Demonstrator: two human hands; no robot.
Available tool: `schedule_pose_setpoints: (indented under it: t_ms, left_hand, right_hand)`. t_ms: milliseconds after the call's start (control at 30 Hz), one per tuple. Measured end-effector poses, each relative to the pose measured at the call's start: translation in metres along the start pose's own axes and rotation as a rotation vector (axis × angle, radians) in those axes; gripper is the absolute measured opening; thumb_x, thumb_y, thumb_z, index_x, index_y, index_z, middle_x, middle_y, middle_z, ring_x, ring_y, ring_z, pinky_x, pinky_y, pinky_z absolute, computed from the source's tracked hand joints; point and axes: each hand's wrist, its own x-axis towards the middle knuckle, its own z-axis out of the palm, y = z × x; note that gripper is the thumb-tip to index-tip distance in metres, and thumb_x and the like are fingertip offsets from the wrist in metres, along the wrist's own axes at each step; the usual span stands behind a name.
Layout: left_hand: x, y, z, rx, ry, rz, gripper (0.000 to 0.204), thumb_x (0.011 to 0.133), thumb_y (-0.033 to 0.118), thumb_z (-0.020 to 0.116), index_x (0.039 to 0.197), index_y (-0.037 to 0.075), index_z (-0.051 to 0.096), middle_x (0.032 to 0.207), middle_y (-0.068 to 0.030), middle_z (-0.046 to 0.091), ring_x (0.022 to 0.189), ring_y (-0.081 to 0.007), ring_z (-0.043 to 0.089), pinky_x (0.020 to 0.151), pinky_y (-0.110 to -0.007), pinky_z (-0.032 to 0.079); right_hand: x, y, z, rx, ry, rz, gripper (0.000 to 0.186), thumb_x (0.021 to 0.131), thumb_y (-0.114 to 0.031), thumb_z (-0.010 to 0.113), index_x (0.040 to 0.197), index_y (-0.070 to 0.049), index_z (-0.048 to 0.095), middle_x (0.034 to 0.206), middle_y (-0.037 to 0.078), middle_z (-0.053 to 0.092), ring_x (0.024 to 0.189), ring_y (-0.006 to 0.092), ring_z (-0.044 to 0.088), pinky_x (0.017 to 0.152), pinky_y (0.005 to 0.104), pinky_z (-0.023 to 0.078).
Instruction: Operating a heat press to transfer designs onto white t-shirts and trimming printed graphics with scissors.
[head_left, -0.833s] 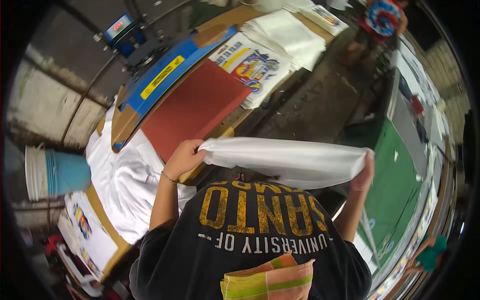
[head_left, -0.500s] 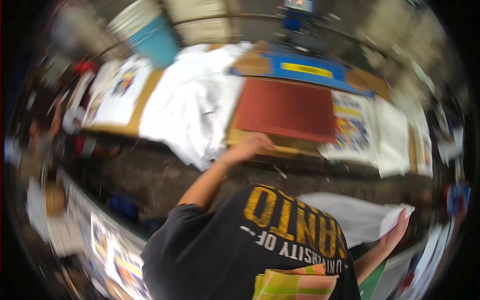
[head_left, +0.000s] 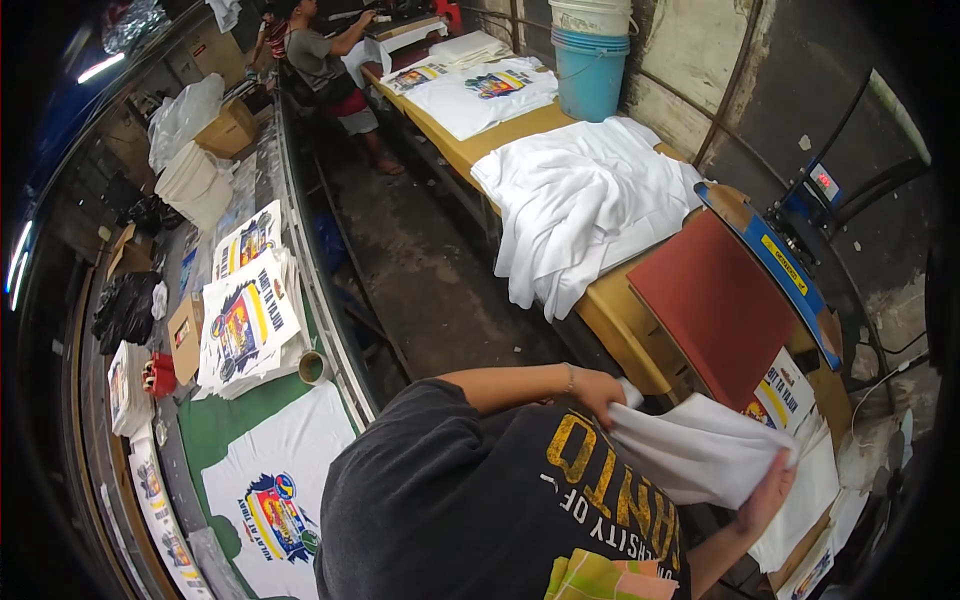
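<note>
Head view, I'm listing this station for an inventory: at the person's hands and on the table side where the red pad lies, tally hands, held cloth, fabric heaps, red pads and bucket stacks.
Bare hands: 2, the left hand and the right hand
Held white cloth: 1
Crumpled white fabric heap: 1
Flat rectangular red pad: 1
White-and-blue plastic bucket stack: 1
Total: 6

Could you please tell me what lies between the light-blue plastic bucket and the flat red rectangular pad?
A rumpled heap of white cloth lies between the bucket and the pad, as the head view shows.
</note>
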Motion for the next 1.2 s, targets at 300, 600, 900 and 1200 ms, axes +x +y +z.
schedule_pose_setpoints:
  t_ms: [300, 600, 900, 1200]
  left_hand:
    - [-0.083, -0.007, -0.08, -0.454, 0.203, -0.074, 0.053, 0.081, 0.045, 0.064, 0.114, 0.004, 0.061, 0.118, -0.0102, 0.06, 0.109, -0.026, 0.054, 0.095, -0.039, 0.042]
    - [-0.085, 0.024, -0.029, -1.845, 0.167, 0.259, 0.062, 0.092, 0.049, 0.049, 0.137, 0.007, 0.041, 0.132, -0.0109, 0.05, 0.12, -0.0172, 0.049, 0.103, -0.033, 0.038]
    - [-0.093, 0.041, -0.12, -0.87, 0.602, 0.063, 0.027, 0.092, 0.016, 0.054, 0.115, 0.001, 0.058, 0.102, -0.0019, 0.064, 0.087, -0.0081, 0.059, 0.08, -0.024, 0.047]
    - [-0.064, 0.044, -0.126, -0.785, 0.68, 0.041, 0.026, 0.095, 0.017, 0.051, 0.118, 0.006, 0.058, 0.083, 0.0085, 0.057, 0.067, 0.0011, 0.045, 0.059, -0.015, 0.037]
  right_hand:
    - [-0.024, -0.052, -0.075, 0.385, 0.225, 0.287, 0.053, 0.096, -0.039, 0.045, 0.133, 0.0, 0.04, 0.132, 0.016, 0.047, 0.116, 0.0243, 0.05, 0.099, 0.0363, 0.04]
    - [-0.055, 0.039, -0.096, 0.783, 0.317, 0.417, 0.055, 0.098, -0.034, 0.038, 0.138, 0.004, 0.032, 0.141, 0.017, 0.037, 0.128, 0.0309, 0.038, 0.109, 0.042, 0.025]
    - [-0.022, 0.013, -0.149, 0.286, 0.314, 0.176, 0.043, 0.088, -0.01, 0.058, 0.127, 0.002, 0.044, 0.123, 0.014, 0.054, 0.116, 0.0247, 0.05, 0.098, 0.0383, 0.04]
    - [-0.03, 0.014, -0.173, 0.151, 0.301, 0.173, 0.042, 0.085, -0.006, 0.061, 0.123, 0.006, 0.047, 0.121, 0.014, 0.055, 0.114, 0.0232, 0.051, 0.099, 0.0352, 0.039]
